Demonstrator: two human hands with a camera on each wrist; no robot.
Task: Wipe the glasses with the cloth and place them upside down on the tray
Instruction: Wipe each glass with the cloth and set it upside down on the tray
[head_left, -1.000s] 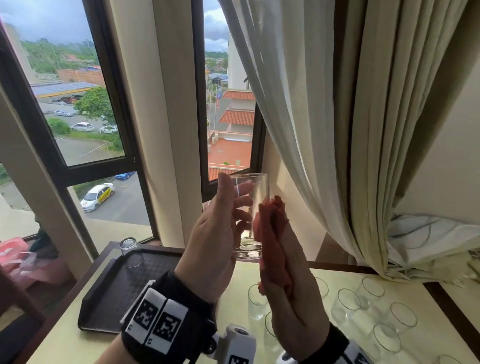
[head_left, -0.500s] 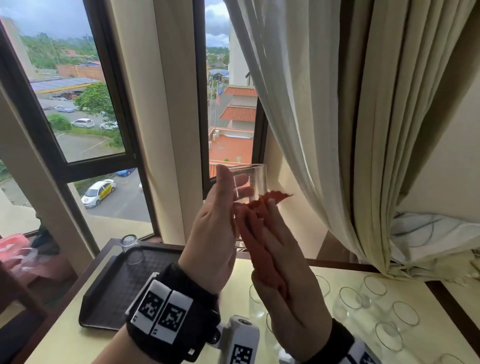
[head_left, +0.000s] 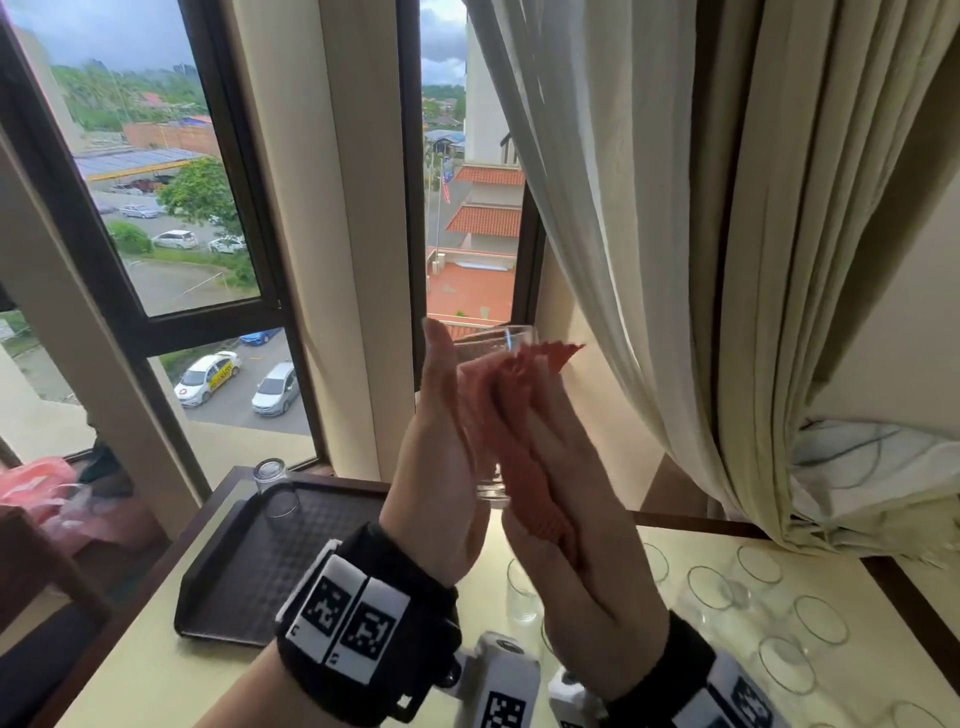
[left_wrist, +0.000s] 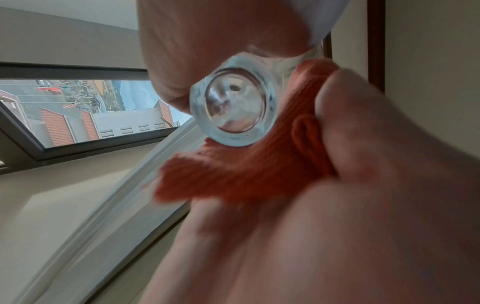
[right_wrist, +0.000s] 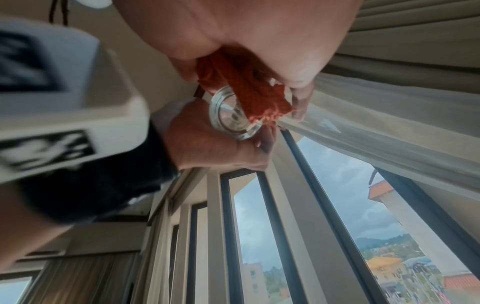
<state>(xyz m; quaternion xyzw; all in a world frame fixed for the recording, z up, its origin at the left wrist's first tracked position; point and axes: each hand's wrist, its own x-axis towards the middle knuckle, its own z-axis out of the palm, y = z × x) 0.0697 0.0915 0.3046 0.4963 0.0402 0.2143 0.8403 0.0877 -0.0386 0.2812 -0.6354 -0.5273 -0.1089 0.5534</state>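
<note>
My left hand (head_left: 444, 415) grips a clear glass (head_left: 491, 338) upright in the air in front of the window, thumb pointing up along its near side. My right hand (head_left: 556, 457) holds an orange cloth (head_left: 519, 410) and presses it against the glass's right side, up to the rim. The wrist views show the thick glass base (left_wrist: 233, 109) (right_wrist: 231, 121) with the cloth (left_wrist: 246, 174) (right_wrist: 249, 96) bunched beside it. A dark tray (head_left: 249, 571) lies on the table at the left, with one glass upside down (head_left: 272, 483) at its far corner.
Several empty glasses (head_left: 717, 592) stand upright on the yellow table (head_left: 130, 680), below and right of my hands. A cream curtain (head_left: 675, 234) hangs close on the right. Window frames stand behind the table, and pink fabric (head_left: 36, 483) lies on the left.
My right hand has slid the cloth up the glass from its lower side to the rim. Both hands and the glass have risen a little.
</note>
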